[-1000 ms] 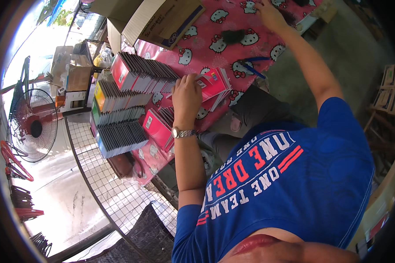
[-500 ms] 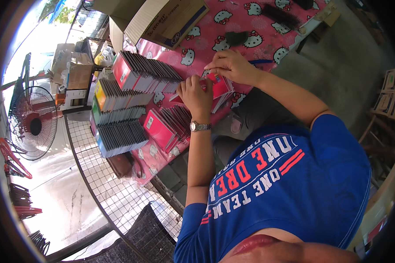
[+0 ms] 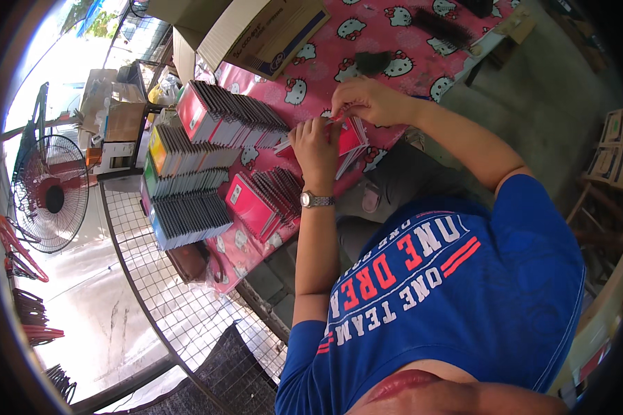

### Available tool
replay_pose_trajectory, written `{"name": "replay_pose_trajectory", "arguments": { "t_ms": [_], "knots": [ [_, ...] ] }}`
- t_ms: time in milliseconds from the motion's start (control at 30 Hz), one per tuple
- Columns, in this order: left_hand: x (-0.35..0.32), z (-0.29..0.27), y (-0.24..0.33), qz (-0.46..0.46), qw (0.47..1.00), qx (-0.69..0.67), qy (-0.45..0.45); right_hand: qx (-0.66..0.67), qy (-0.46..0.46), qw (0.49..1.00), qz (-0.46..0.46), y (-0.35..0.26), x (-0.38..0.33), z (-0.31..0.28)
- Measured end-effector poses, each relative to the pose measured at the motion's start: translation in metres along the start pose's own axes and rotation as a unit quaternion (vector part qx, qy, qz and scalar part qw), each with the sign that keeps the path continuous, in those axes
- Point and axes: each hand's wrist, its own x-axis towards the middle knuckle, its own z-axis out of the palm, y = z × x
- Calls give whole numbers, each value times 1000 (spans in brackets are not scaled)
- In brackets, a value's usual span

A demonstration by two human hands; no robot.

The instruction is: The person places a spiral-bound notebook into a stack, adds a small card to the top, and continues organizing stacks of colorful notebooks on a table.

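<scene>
From my head camera I look down at both my hands over the table. My left hand point(image 3: 316, 146) lies on a small pile of red notebooks point(image 3: 349, 140) near the table's front edge, its fingers bent down on the top cover and holding it in place. My right hand point(image 3: 365, 101) is just beside it, thumb and forefinger closed in a pinch at the upper edge of the same notebook; what exactly they pinch is too small to tell.

I think the pile may slide, because it sits close to the edge and fans out a little; a strong pull from the right hand could push the lower notebooks off. The rows standing just left of my left hand could also fall if my wrist knocks them.

The table carries a pink cloth point(image 3: 394, 34) with a cartoon cat pattern. On it stand rows of spiral notebooks point(image 3: 232, 114), red, yellow, green and blue, and an open cardboard box point(image 3: 270, 31) behind them. To my left are a wire mesh panel point(image 3: 159, 277), a standing fan point(image 3: 52, 194) and a wet concrete floor point(image 3: 97, 311).
</scene>
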Motion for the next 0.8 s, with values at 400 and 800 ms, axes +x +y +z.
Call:
{"name": "replay_pose_trajectory", "arguments": {
  "t_ms": [400,800],
  "knots": [
    [-1,-5,14,-7,999,9,-47,-47,-39,994,-91,-7,-8,-15],
    [-1,-1,10,-12,999,18,-41,169,-58,966,187,-16,-16,3]
  ]
}}
